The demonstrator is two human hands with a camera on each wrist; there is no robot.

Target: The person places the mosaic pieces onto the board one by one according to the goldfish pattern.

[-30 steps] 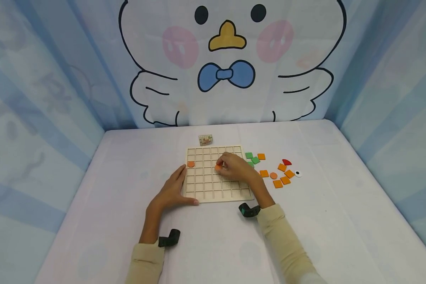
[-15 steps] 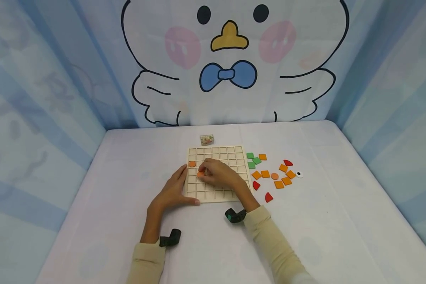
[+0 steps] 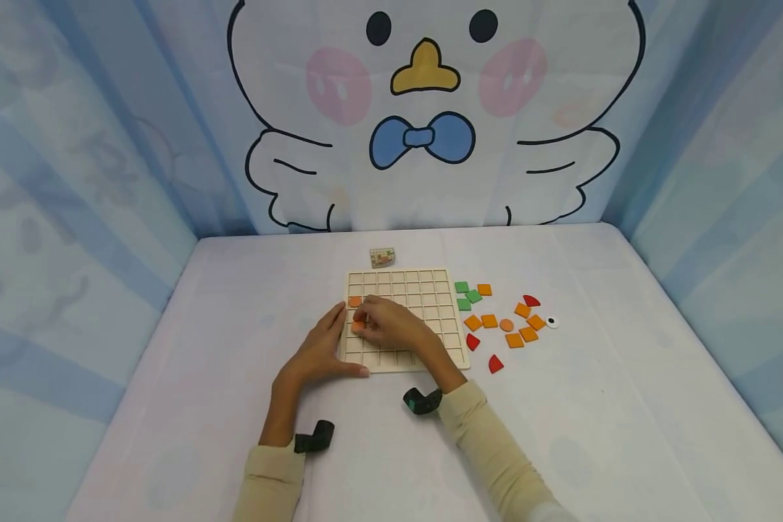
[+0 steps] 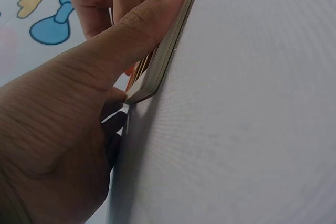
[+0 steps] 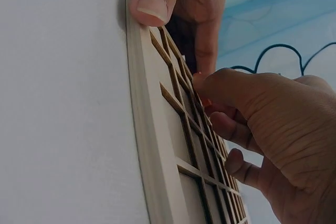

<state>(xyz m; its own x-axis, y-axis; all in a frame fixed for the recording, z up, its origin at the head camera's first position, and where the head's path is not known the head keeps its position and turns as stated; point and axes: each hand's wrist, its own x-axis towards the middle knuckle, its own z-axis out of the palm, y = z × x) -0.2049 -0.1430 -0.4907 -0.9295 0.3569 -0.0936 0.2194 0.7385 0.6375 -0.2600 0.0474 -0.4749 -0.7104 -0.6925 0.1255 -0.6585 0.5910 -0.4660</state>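
Clock centred on the gridded wooden board [image 3: 433, 299], noon away from the person. Board flat on the white-covered desk [image 3: 626, 428]. Left hand [image 3: 318, 350] between 8 and 9: spread, not clenched, fingers along the board's edge, thumb resting on the rim between 7 and 8. Right hand [image 3: 391, 323] over the board toward 9, pinching an orange disc [image 3: 357, 328]; whether it touches a cell, cannot tell. Second orange disc [image 3: 355, 301] lies in a cell at 10. Loose on the desk: green squares [image 3: 473, 296] near 2, beside the board; orange squares [image 3: 489, 320] and a third orange disc [image 3: 507, 325] about 3; red wedges [image 3: 496, 365], two toward 4, one just before 3; white disc [image 3: 552, 322], black-centred, farthest out at 3. Small patterned object [image 3: 382, 257] at 11, just past the far edge.
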